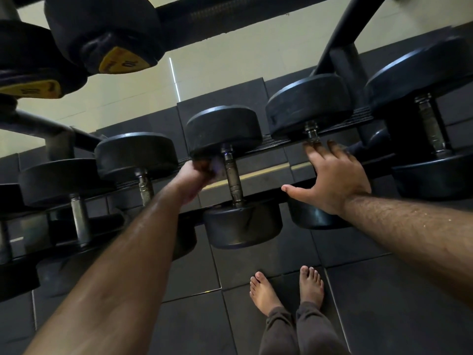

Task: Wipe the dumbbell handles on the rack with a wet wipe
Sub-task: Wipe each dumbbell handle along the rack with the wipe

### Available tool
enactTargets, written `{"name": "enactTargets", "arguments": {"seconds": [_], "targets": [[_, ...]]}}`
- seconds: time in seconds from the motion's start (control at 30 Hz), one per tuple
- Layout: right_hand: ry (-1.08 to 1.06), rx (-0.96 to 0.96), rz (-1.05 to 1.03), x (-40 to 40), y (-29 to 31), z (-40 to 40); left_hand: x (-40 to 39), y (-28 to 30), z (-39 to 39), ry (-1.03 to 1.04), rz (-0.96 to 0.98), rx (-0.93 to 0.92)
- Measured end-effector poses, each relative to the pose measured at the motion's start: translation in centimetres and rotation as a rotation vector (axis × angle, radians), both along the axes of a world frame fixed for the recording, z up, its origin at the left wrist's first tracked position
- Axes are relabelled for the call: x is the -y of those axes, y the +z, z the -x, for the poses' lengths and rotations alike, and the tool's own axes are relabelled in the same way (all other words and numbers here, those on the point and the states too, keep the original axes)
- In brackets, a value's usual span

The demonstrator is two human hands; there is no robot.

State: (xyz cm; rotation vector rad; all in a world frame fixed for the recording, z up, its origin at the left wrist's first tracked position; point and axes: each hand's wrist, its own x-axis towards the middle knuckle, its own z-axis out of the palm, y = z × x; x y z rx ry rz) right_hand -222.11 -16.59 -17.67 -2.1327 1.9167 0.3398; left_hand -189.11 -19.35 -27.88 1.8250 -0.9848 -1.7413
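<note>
Several black dumbbells lie in a row on the lower tier of the rack (pixel 275 141). My left hand (pixel 197 175) is blurred, its fingers curled round a pale bit of wet wipe (pixel 215 168). It sits just left of the steel handle (pixel 233 180) of the middle dumbbell, up near that dumbbell's far head (pixel 224 129). My right hand (pixel 330 175) is spread flat with straight fingers over the neighbouring dumbbell to the right. It hides most of that handle, and its fingertips reach the collar below the far head (pixel 307 103).
More dumbbells with bare steel handles lie to the left (pixel 79 219) and far right (pixel 432 124). Two larger dumbbells with yellow labels (pixel 122 60) overhang from the upper tier at top left. A slanted rack post (pixel 345 37) rises at top right. My bare feet (pixel 286 290) stand on dark rubber floor tiles.
</note>
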Motion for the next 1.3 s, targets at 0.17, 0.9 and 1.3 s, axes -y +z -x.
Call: {"name": "enactTargets", "arguments": {"seconds": [0.17, 0.9, 1.3], "targets": [[0.001, -0.015, -0.002, 0.0, 0.0, -0.1, -1.1, -0.6, 3.4, -0.031, -0.075, -0.185], [0.025, 0.154, 0.033, -0.3, 0.6, 0.9, -1.5, 8.7, 4.7, -0.144, 0.105, 0.428], [0.331, 0.175, 0.018, 2.3, 1.9, 14.6, -2.6, 11.2, 24.6, 0.233, 0.271, 0.109]]}}
